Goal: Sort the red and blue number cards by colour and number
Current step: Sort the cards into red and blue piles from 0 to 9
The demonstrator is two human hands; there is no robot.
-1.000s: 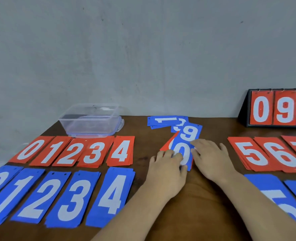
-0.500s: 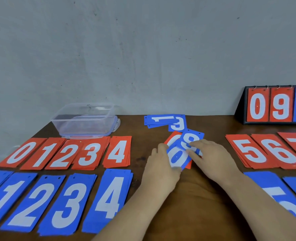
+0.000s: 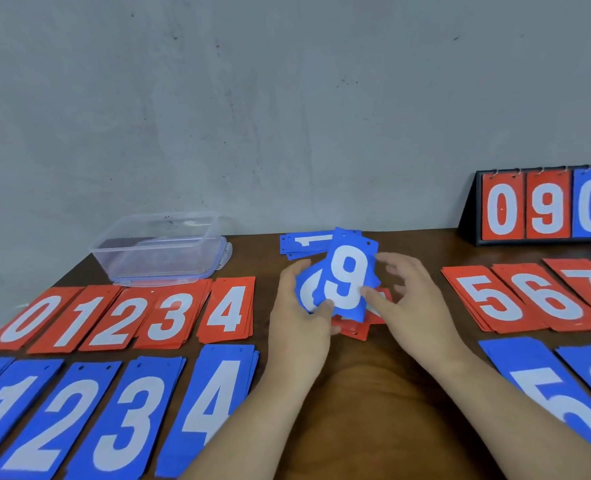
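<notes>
The blue 9 [image 3: 347, 282] now lies over the blue 0 [image 3: 307, 293], both lifted off the desk [image 3: 373, 393] in the left hand [image 3: 299, 327]; the right hand [image 3: 412, 299] has its thumb on the 9, fingers loose, and I cannot tell if it pinches; the 9 probably gets sorted next.

Light soft and even, no clear source; wall [image 3: 287, 98] flat grey, no hotspots; shadows faint, just thin dark edges under card stacks; pale sheen on table [image 3: 373, 427] between forearms; bit of glare on plastic box [image 3: 159, 251] rim; 9 card [image 3: 347, 278] in middle crisp, right hand [image 3: 419, 306] fingers bit smeared; fisheye stretch at edges, blue cards [image 3: 79, 417] bottom left ballooned and soft, scoreboard [image 3: 543, 206] leaning at right edge
</notes>
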